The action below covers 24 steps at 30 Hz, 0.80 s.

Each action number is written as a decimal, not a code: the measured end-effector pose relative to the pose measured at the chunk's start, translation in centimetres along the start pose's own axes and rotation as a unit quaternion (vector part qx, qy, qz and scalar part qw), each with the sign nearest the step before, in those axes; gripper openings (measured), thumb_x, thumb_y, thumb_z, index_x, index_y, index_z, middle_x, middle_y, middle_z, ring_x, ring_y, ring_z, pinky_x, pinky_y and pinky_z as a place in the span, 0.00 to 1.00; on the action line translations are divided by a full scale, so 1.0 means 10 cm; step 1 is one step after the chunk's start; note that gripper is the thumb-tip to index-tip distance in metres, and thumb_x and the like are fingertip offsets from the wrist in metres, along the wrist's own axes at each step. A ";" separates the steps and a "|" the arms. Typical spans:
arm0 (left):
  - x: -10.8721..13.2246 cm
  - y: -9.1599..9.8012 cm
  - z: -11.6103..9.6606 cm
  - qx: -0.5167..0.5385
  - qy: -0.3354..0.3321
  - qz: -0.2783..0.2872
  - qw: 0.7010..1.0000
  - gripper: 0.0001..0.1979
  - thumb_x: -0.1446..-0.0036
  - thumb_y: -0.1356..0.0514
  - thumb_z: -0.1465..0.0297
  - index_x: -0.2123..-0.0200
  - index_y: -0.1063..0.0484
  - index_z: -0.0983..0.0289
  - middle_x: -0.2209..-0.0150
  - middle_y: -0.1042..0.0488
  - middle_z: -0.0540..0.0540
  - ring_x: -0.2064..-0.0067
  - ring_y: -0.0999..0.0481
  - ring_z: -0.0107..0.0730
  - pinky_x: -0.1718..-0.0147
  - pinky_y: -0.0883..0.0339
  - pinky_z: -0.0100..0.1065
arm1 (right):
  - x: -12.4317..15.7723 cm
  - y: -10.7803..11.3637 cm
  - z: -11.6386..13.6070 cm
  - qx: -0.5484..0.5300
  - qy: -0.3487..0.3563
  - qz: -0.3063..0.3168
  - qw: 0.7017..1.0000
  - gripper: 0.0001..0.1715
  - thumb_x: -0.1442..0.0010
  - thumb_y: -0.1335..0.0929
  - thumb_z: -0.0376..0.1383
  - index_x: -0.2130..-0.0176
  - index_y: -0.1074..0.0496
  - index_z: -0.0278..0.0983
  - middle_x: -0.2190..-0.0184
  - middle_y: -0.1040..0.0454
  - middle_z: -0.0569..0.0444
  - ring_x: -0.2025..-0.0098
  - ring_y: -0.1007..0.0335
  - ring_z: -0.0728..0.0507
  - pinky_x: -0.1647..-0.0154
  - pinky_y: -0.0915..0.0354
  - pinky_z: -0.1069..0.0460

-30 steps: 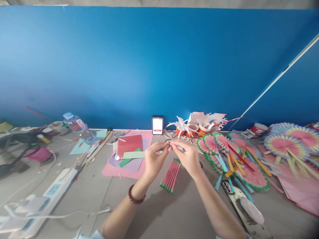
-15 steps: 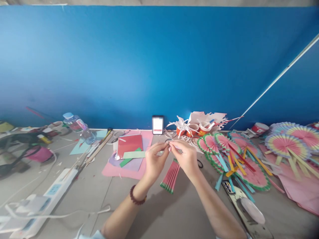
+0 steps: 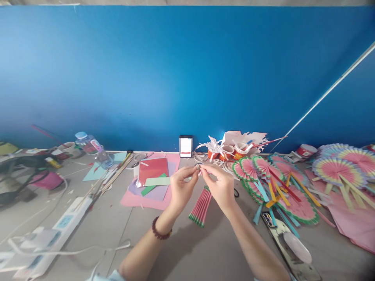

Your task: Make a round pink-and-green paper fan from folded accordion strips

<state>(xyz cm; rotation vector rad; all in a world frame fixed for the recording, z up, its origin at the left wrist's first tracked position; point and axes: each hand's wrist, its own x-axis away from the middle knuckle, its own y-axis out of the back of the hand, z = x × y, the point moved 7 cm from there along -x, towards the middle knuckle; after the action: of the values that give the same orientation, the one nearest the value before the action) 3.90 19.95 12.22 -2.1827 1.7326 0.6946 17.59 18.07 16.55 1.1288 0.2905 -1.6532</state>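
Quietly, below a broad blue wall (image 3: 181, 78), we look down on a grey table (image 3: 181, 249) where finished-looking paper fans (image 3: 338, 171) lie bunched on the right, apparently to keep them out of the working space. Our left hand (image 3: 183, 185) and right hand (image 3: 221, 185) meet in the middle, raised above the tabletop, each with thumb and finger closed, likely for fine control. Pleated pink-and-green paper (image 3: 201, 207) lies flat between the forearms, presumably kept within reach while both hands are busy. A small screen (image 3: 186, 150) leans against the wall, probably so it can be seen while seated. Smallest of all, a tiny piece (image 3: 199, 171) is pinched between the fingertips, too small for us to identify. Compared with a second ago, we find little changed: the pinch holds and the pleated paper has not moved.
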 end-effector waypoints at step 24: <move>0.05 0.00 -0.15 -0.061 -0.115 -0.024 0.991 0.07 0.46 0.39 0.72 0.64 0.23 0.62 0.64 0.22 0.57 0.64 0.22 0.34 0.65 0.27 0.33 | 0.07 -0.03 -0.05 0.043 -0.043 -0.015 0.998 0.06 0.42 0.36 0.31 0.65 0.30 0.38 0.64 0.22 0.52 0.63 0.25 0.45 0.61 0.29 0.51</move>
<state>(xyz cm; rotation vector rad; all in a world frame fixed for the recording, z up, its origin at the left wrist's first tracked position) 4.26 18.85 13.22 -2.1166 1.5531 1.0187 17.59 18.05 15.66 1.1184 0.1839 -1.7498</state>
